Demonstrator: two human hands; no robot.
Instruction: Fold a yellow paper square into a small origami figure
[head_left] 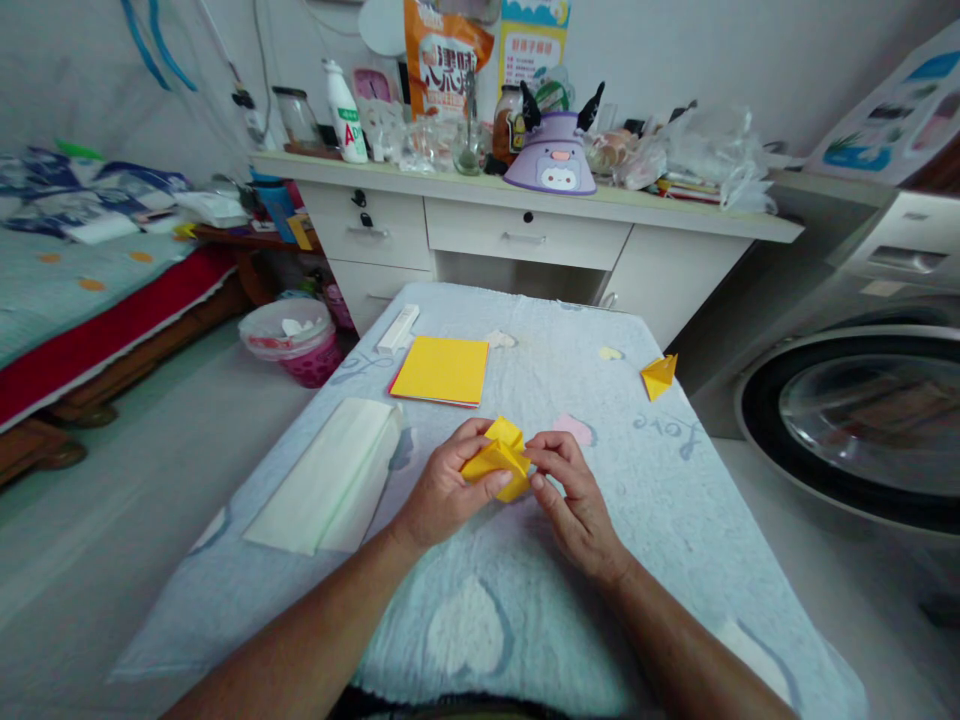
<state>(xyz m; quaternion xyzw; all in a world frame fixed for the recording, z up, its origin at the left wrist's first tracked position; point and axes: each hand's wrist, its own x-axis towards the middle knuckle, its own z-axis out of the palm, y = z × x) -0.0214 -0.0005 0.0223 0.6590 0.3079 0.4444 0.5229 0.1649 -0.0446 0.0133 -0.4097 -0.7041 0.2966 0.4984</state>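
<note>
A piece of yellow folded paper, with several flaps standing up, is held above the middle of the cloth-covered table. My left hand grips its left side, thumb in front and fingers behind. At the right edge of the paper, my right hand has its thumb and fingertips closed on a flap. Just beyond my hands lies a stack of square paper, yellow on top. Another folded yellow paper piece rests near the table's right edge.
Left of my hands is a pale paper packet, with a small white box behind it. A white desk holding jars and bags stands beyond the table. A lined bin is at left, a washing machine at right.
</note>
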